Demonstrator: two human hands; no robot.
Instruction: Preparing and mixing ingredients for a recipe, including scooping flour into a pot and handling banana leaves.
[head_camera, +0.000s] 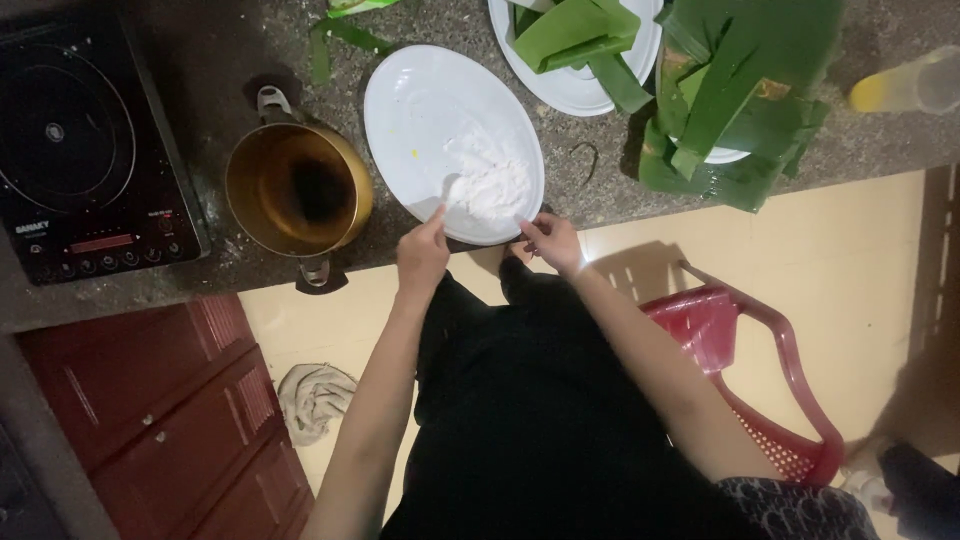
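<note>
Pinched in the left hand (423, 255) is a white spoon (450, 190), its bowl in the white mound (495, 188); the right hand (553, 240) grips the rim of the white oval plate (420, 100). Largest nearby: black induction cooker (85, 150), then brass pot (298, 190), then 1 red plastic chair (770, 400).

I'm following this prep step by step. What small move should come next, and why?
Probably draw the spoon in the left hand through the white heap: its bowl already touches the heap, and the right hand steadies the plate.
</note>
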